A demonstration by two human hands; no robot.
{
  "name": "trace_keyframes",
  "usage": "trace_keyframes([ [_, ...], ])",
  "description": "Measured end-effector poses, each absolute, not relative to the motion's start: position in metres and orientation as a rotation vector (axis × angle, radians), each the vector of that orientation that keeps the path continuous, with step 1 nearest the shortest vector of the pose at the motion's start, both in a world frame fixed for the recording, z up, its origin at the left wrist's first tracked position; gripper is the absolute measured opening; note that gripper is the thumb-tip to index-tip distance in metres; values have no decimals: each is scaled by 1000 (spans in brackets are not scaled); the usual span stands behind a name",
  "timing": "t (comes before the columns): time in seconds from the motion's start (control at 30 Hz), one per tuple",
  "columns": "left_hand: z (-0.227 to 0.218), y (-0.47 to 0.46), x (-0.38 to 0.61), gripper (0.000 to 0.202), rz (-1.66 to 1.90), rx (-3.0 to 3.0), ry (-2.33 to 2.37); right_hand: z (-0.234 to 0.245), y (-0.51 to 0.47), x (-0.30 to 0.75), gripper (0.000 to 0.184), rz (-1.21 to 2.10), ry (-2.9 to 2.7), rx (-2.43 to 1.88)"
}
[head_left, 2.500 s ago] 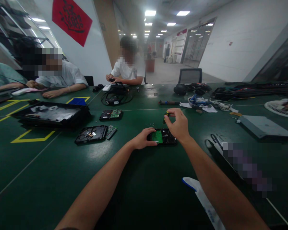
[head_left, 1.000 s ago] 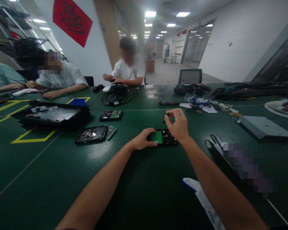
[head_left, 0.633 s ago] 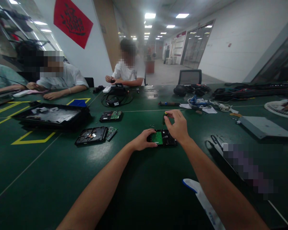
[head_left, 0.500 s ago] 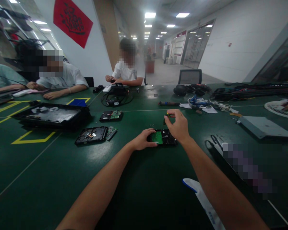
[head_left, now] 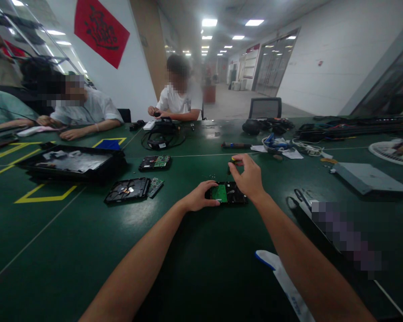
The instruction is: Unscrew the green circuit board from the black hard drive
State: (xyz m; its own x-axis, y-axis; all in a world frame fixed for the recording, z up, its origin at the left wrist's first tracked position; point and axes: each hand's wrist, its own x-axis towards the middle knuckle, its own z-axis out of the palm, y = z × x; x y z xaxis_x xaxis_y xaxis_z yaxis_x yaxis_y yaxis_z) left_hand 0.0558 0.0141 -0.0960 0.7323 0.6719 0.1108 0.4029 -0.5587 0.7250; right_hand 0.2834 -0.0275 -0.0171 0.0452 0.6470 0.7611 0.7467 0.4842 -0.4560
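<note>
A hard drive lies flat on the green table, its green circuit board facing up. My left hand grips the drive's left end, thumb on the near edge and fingers on the far edge. Above the drive's right part, my right hand pinches a small screwdriver with a yellow and dark handle, held upright. The screwdriver's tip is too dark to make out. Several tiny screws lie just beyond the drive.
To the left are another hard drive, a loose circuit board, a further drive and a black tray. A metal box sits at right, a white glove near my right forearm. Co-workers sit across the table.
Both hands stay almost where they were on the drive and screwdriver. The view has shifted very slightly.
</note>
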Motion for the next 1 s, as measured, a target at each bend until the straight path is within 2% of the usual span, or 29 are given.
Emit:
trace_keyframes([
  [0.43, -95, 13, 56, 86, 500, 2217, 812, -16, -27, 283, 11, -125, -1660, -1195],
  [1.0, -93, 13, 56, 86, 500, 2204, 805, -14, -29, 282, 16, -158, -1665, -1202],
])
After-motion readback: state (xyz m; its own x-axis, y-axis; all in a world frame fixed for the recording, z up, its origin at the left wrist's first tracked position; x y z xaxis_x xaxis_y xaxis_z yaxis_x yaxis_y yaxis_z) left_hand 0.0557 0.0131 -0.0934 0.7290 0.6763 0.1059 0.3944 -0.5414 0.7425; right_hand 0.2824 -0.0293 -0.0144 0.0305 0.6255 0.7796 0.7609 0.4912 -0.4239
